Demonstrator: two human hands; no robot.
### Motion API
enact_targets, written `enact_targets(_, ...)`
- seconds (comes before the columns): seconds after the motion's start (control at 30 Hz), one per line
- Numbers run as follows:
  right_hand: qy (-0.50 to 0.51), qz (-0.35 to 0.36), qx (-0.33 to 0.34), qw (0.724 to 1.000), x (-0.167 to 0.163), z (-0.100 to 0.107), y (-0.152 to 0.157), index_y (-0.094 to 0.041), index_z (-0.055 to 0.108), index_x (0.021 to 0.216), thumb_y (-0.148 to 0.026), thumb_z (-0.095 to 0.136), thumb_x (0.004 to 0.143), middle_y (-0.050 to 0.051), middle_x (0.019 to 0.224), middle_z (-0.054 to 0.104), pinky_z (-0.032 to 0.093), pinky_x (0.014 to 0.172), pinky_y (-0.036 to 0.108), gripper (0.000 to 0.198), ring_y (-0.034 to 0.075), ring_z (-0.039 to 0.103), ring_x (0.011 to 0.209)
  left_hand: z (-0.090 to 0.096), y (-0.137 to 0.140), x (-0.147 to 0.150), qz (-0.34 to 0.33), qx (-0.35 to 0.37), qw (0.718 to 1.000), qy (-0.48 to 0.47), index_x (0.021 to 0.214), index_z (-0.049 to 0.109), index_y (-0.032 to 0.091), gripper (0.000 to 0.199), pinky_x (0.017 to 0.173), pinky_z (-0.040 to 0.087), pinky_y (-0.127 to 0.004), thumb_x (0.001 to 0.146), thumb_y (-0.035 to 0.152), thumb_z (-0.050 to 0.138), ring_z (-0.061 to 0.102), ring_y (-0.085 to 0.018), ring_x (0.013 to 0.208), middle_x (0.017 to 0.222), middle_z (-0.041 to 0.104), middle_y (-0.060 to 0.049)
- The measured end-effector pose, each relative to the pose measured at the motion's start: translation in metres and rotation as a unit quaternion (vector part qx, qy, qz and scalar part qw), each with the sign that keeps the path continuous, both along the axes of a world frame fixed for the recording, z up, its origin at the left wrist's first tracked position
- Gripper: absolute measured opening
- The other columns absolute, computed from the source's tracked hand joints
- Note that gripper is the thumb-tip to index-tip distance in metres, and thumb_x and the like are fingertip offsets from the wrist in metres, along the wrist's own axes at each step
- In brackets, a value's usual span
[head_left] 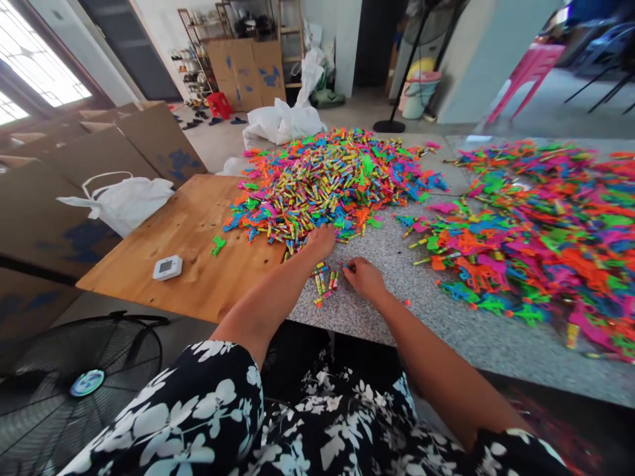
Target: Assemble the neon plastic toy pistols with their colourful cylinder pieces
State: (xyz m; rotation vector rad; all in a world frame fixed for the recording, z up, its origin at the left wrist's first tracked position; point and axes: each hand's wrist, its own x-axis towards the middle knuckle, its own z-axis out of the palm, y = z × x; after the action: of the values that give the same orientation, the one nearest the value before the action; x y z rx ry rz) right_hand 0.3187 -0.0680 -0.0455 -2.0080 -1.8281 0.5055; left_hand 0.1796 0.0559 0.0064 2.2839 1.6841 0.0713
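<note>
At the tube heap's near edge, left hand (323, 239), grip hidden; inside the open granite edge (347, 321), right hand (367, 280) half-curled, hold unclear.

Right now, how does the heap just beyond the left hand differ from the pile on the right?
The central heap is mounded; the right pile spreads flatter. Yellow-labelled tubes cover much of the central heap; mostly orange, pink, green and blue plastic shapes show in the right pile. Both contain brightly coloured pieces.

Both bare arms (272, 297) are stretched forward, the left hand (323, 239) extended farther, the right hand's (366, 279) fingers (350, 264) curled.
</note>
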Motion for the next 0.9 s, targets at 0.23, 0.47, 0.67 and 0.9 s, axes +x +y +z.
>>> enact_targets(0.23, 0.290, -0.097, 0.027, 0.952, 0.022, 0.004, -0.010, -0.020, 0.062, 0.093, -0.036, 0.060, 0.093, 0.004, 0.080, 0.075, 0.049, 0.069, 0.029, 0.016, 0.017, 0.066, 0.068, 0.001, -0.019, -0.042, 0.055, 0.037, 0.971, -0.231, 0.100, 0.072, 0.018, 0.019, 0.087, 0.052, -0.033, 0.098, 0.033, 0.061, 0.071, -0.026, 0.101, 0.104, 0.075, -0.011)
enact_targets(0.47, 0.513, -0.045, 0.059, 0.855, 0.005, 0.043, -0.012, -0.023, 0.059, 0.098, -0.056, 0.071, 0.083, 0.000, 0.080, 0.072, 0.037, 0.043, 0.024, 0.039, 0.010, 0.048, 0.049, 0.007, -0.063, -0.070, 0.049, -0.285, 0.783, -0.551, 0.096, 0.062, 0.016, 0.028, 0.065, 0.055, -0.026, 0.084, 0.034, 0.080, 0.073, -0.017, 0.073, 0.081, 0.074, -0.004)
enact_targets(0.67, 0.541, -0.030, 0.060, 0.838, -0.014, 0.056, -0.014, -0.023, 0.059, 0.099, -0.060, 0.074, 0.082, -0.002, 0.075, 0.069, 0.037, 0.039, 0.023, 0.043, 0.010, 0.049, 0.047, 0.018, -0.086, -0.073, 0.078, -0.293, 0.751, -0.587, 0.095, 0.064, 0.015, 0.034, 0.051, 0.047, -0.020, 0.079, 0.034, 0.087, 0.064, -0.010, 0.056, 0.073, 0.071, 0.000)
enact_targets(0.9, 0.567, -0.051, 0.080, 0.818, -0.017, 0.056, -0.018, -0.024, 0.058, 0.097, -0.058, 0.076, 0.082, -0.002, 0.077, 0.070, 0.038, 0.039, 0.023, 0.041, 0.010, 0.049, 0.048, 0.014, -0.092, -0.068, 0.115, -0.326, 0.686, -0.640, 0.097, 0.066, 0.015, 0.038, 0.063, 0.055, -0.023, 0.074, 0.029, 0.092, 0.074, -0.014, 0.070, 0.084, 0.077, -0.003)
